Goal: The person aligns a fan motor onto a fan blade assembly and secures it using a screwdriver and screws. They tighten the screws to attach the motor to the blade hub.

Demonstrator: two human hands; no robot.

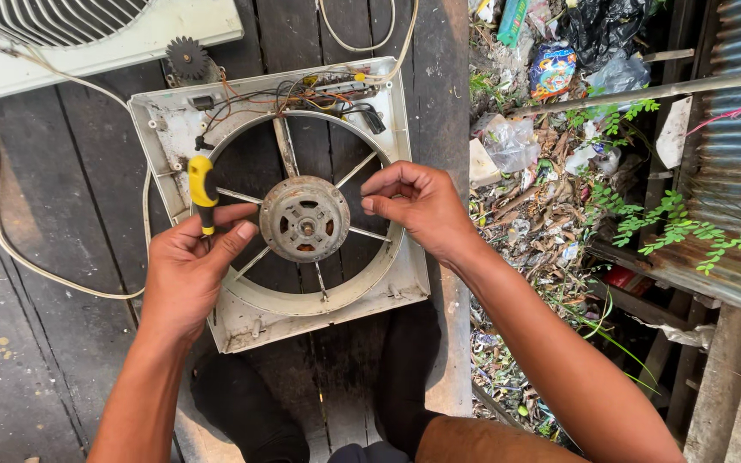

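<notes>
1. Fan motor [304,219], rusty, at the hub of the white fan frame [242,321] lying on dark planks.
2. Left hand [189,273] grips a yellow-handled screwdriver [202,190]; right hand [418,206], fingers pinched together, may hold something small; cannot tell.
3. Step, judged: freeing the motor; its fasteners want a seated tip.
4. Loose wiring [302,93], white cord [10,249] and grille [53,17] crowd the top.

Dirty white, rust-brown, yellow and black

The fan frame [285,300] between the hands is grimy white, its motor [304,219] rusty grey-brown; the screwdriver [202,190] by the left hand [186,274] is yellow and black.
</notes>
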